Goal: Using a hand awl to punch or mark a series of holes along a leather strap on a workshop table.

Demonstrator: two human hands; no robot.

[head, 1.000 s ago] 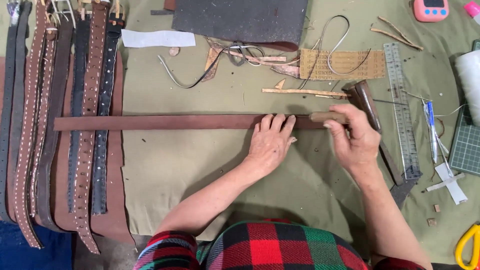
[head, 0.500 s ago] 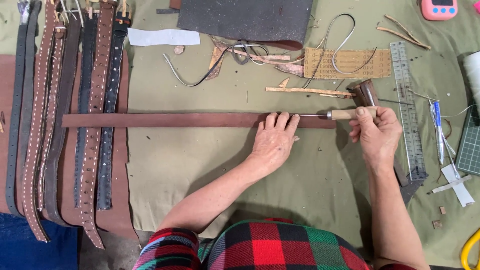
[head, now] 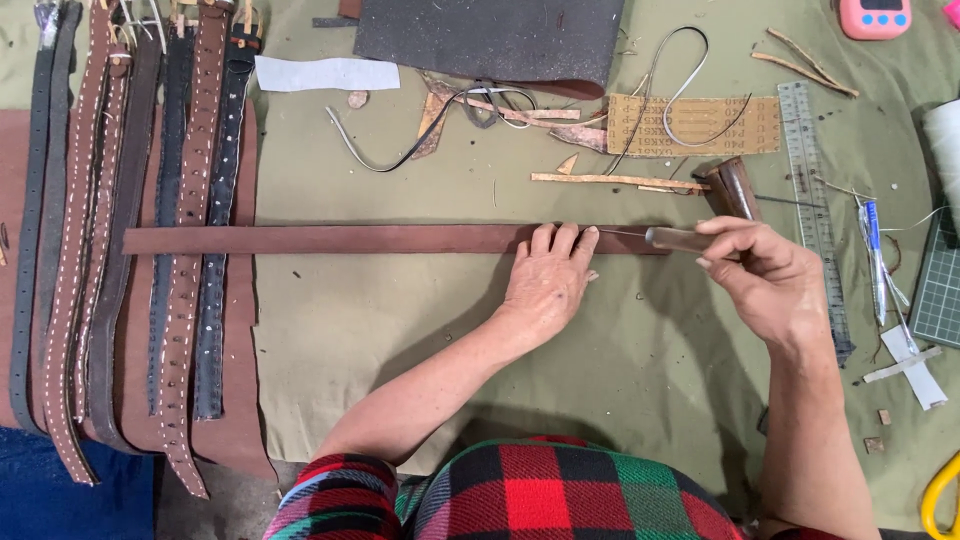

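- Brown leather strap (head: 380, 239) lay flat across an olive cloth-covered table (head: 400, 330), its left end over a row of finished belts (head: 150, 260).
- Left hand (head: 545, 285) pressed it down, fingers spread flat and open.
- Right hand (head: 770, 280) was closed around a slim pointed tool (head: 672, 238), tip at the strap's right end.
- Strap looked light, limp and flexible, best pinned flat near the working point.
- Leather scraps, a ruler (head: 815, 200) and sandpaper (head: 695, 124) crowded the table beyond.

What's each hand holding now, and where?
Right hand grips a thin tool by its handle; left hand presses flat on the brown leather strap.
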